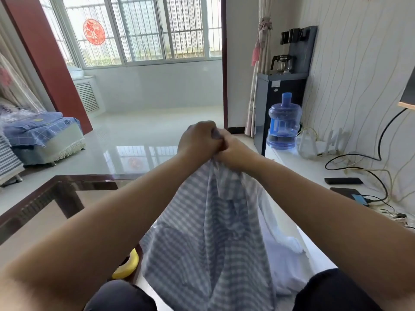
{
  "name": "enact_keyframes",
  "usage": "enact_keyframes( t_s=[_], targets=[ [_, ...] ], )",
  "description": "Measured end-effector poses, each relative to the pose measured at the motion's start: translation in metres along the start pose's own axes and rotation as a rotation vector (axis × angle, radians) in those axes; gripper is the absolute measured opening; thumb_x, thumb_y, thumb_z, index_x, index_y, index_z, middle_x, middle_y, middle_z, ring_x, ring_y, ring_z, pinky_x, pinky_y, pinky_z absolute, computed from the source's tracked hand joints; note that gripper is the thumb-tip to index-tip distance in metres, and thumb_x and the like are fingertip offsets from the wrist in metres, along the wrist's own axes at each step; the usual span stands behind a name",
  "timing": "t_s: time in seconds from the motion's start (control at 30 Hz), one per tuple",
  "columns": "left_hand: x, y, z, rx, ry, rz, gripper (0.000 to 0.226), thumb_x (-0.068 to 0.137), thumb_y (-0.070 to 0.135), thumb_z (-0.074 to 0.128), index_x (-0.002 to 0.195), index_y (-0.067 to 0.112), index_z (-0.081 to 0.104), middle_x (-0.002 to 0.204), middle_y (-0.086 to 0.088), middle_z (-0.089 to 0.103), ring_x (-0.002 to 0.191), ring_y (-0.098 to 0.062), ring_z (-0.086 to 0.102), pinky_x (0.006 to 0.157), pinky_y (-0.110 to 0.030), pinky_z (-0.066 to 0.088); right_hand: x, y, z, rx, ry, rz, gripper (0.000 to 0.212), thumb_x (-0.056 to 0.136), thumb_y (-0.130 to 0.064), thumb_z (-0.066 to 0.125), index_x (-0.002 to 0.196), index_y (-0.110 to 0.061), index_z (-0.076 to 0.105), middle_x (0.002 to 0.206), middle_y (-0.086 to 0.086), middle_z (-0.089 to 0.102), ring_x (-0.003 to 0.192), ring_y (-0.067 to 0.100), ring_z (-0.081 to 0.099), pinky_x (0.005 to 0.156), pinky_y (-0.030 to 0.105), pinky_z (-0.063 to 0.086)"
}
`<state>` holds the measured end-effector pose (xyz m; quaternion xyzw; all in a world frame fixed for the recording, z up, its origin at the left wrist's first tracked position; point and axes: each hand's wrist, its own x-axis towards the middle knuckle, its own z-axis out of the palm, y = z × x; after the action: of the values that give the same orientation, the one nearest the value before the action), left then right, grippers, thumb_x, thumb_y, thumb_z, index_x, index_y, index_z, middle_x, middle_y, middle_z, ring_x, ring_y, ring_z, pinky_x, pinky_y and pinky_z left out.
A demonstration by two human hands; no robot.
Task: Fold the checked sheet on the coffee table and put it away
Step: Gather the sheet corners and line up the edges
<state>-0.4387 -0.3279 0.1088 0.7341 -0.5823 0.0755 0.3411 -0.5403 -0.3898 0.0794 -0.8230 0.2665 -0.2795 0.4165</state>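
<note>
Partly sheet-hidden coffee table (pixel 67 187)

We see two bare arms stretched forward, the left hand (pixel 198 140) and right hand (pixel 233 151) pressed together, both gripping the gathered top of a blue-and-white checked sheet (pixel 208 239). The sheet hangs down in folds between the arms toward the person's dark-clothed knees. To the left lies a dark-framed glass tabletop (pixel 58 191), with a yellow banana (pixel 128 265) near its edge, just beside the sheet. A blue water jug (pixel 283 122) stands farther right.
</note>
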Motion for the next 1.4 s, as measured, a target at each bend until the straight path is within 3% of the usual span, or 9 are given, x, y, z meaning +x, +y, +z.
enact_keyframes(
  t_s=[0.13, 0.33, 0.43, 0.6, 0.93, 1.03, 1.2, 1.33, 1.4],
  targets=[
    [-0.005, -0.010, -0.006, -0.296, -0.106, -0.019, 0.019, 0.080, 0.025, 0.071, 0.070, 0.015, 0.059, 0.070, 0.001, 0.060, 0.069, -0.020, 0.063, 0.054, -0.028, 0.054, 0.002, 0.002, 0.003, -0.034, 0.134, -0.047, 0.016, 0.082, -0.007, 0.054, 0.095, -0.015, 0.059, 0.078, -0.003, 0.060, 0.077, 0.013, 0.058, 0.068, 0.022, 0.045],
    [-0.020, -0.045, 0.000, -0.353, 0.113, 0.048, 0.025, 0.078, 0.036, 0.076, 0.096, 0.024, 0.065, 0.107, 0.004, 0.052, 0.089, -0.009, 0.057, 0.073, -0.020, 0.050, 0.011, -0.003, -0.004, -0.242, 0.203, -0.156, 0.007, 0.081, -0.013, 0.054, 0.081, -0.016, 0.060, 0.074, -0.003, 0.061, 0.074, 0.017, 0.060, 0.070, 0.033, 0.049],
    [-0.020, -0.080, 0.005, -0.349, -0.173, -0.023, 0.038, 0.076, 0.032, 0.079, 0.107, 0.021, 0.061, 0.102, 0.006, 0.060, 0.091, -0.009, 0.055, 0.079, -0.028, 0.045, 0.016, -0.016, -0.016, -0.222, 0.261, -0.203, 0.009, 0.082, -0.007, 0.052, 0.082, -0.003, 0.060, 0.072, 0.002, 0.057, 0.069, 0.016, 0.052, 0.068, 0.031, 0.044],
    [-0.042, -0.150, 0.038, -0.318, -0.404, -0.356, 0.028, 0.074, 0.028, 0.081, 0.097, 0.015, 0.072, 0.091, 0.001, 0.069, 0.093, -0.019, 0.065, 0.081, -0.029, 0.049, 0.021, -0.038, -0.040, -0.125, 0.356, -0.220, 0.017, 0.082, -0.003, 0.050, 0.072, -0.016, 0.055, 0.067, -0.004, 0.053, 0.064, 0.009, 0.049, 0.062, 0.019, 0.043],
    [-0.079, -0.198, 0.063, -0.507, -0.474, -0.332, 0.040, 0.075, 0.041, 0.078, 0.110, 0.028, 0.063, 0.103, 0.007, 0.071, 0.099, -0.011, 0.066, 0.088, -0.036, 0.055, 0.048, -0.045, -0.094, 0.108, 0.763, -0.176, 0.016, 0.082, -0.005, 0.044, 0.088, -0.012, 0.057, 0.082, 0.002, 0.057, 0.076, 0.012, 0.055, 0.069, 0.024, 0.047],
    [-0.080, -0.197, 0.065, -0.429, -0.497, -0.342, 0.023, 0.082, 0.038, 0.073, 0.090, 0.017, 0.072, 0.089, 0.002, 0.074, 0.088, -0.016, 0.069, 0.081, -0.034, 0.055, 0.051, -0.049, -0.101, 0.112, 0.779, -0.181, 0.017, 0.083, -0.005, 0.044, 0.091, -0.012, 0.057, 0.086, 0.003, 0.059, 0.078, 0.012, 0.057, 0.071, 0.022, 0.049],
    [-0.096, -0.232, 0.058, 0.001, -0.044, -0.461, 0.039, 0.088, 0.051, 0.058, 0.081, 0.013, 0.057, 0.085, -0.009, 0.068, 0.082, -0.032, 0.063, 0.069, -0.039, 0.047, 0.053, -0.059, -0.125, 0.092, 0.925, -0.236, 0.019, 0.081, -0.004, 0.043, 0.086, -0.015, 0.057, 0.081, -0.005, 0.058, 0.077, 0.006, 0.056, 0.067, 0.013, 0.047],
    [-0.099, -0.247, 0.065, -0.075, -0.347, -0.573, 0.014, 0.085, 0.032, 0.064, 0.088, 0.019, 0.065, 0.094, -0.005, 0.069, 0.091, -0.028, 0.063, 0.078, -0.038, 0.048, 0.059, -0.047, -0.120, 0.093, 0.901, -0.185, 0.028, 0.084, -0.002, 0.039, 0.075, -0.026, 0.051, 0.078, -0.009, 0.055, 0.073, 0.001, 0.054, 0.065, 0.010, 0.045],
    [-0.097, -0.243, 0.062, -0.099, -0.262, -0.521, 0.009, 0.084, 0.025, 0.066, 0.076, 0.020, 0.066, 0.086, -0.005, 0.070, 0.085, -0.026, 0.064, 0.071, -0.036, 0.047, 0.060, -0.041, -0.126, 0.149, 0.959, -0.146, 0.025, 0.085, -0.003, 0.037, 0.083, -0.020, 0.055, 0.082, -0.006, 0.057, 0.076, 0.004, 0.056, 0.066, 0.010, 0.046]
  ],
)
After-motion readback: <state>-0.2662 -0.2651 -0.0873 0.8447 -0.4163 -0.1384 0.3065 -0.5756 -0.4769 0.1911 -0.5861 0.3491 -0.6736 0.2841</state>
